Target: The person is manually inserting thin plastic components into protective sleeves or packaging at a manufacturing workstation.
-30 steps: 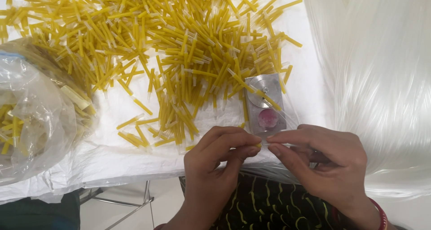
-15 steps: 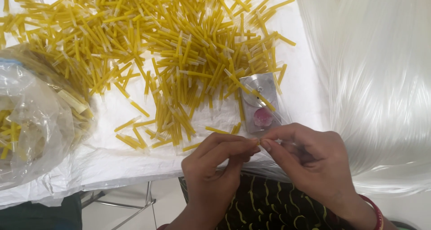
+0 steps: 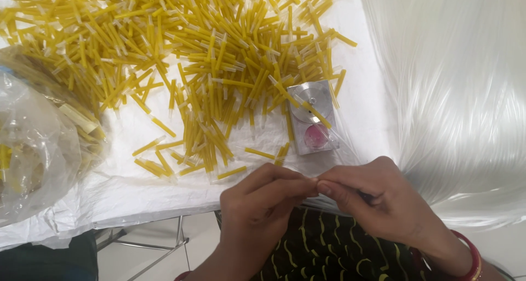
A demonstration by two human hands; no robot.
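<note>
While both hands meet at the lower centre of the frame, the left hand (image 3: 263, 201) and right hand (image 3: 378, 199) press their fingertips together, pinching something too small to tell. Many finished-looking yellow tubes (image 3: 219, 67) cover the upper left; white fibres (image 3: 455, 94) wait at the right.

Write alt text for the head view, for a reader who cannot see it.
Two bare hands, left hand and right hand, meet fingertip to fingertip at the near edge of a white-covered table. Behind them lie a heap of yellow sticks, a small metal block, white fibres at right and a clear bag at left.
</note>
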